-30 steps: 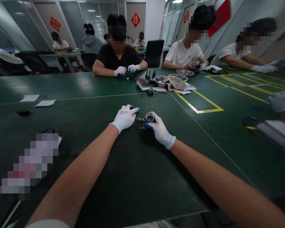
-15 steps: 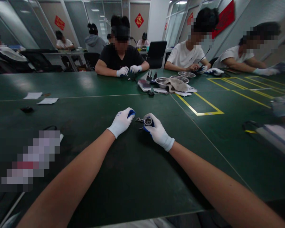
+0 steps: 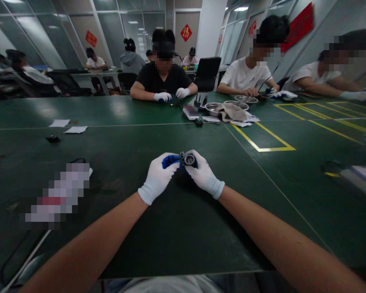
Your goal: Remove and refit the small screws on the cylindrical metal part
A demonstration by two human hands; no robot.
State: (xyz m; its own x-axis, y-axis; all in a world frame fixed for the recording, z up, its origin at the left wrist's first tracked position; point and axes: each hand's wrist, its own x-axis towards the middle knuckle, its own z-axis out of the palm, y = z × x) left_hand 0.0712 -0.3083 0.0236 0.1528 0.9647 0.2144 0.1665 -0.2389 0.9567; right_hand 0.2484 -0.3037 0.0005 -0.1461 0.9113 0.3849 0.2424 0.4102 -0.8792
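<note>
A small round metal part (image 3: 189, 159) with a ring-shaped opening faces up, held between the gloved fingers of my right hand (image 3: 202, 172). Small metal pieces (image 3: 182, 154) stick out from its left side. My left hand (image 3: 160, 176), in a white glove with blue on the palm side, pinches at these pieces, its fingertips against the left side of the part. Both hands are over the green table (image 3: 183, 228). The fine detail of the pieces between the fingertips is too small to tell.
Across the table sits a person in black (image 3: 164, 79). Metal bowls (image 3: 214, 108) with a cloth (image 3: 232, 111) stand in front of another person. Yellow tape (image 3: 276, 149) marks the right side. At left lie papers (image 3: 76, 130), a dark object (image 3: 53, 138) and a blurred-out item (image 3: 61, 193).
My left hand has come down and right, closing onto the small metal pieces beside the round part. My right hand still holds the part. The view has shifted slightly.
</note>
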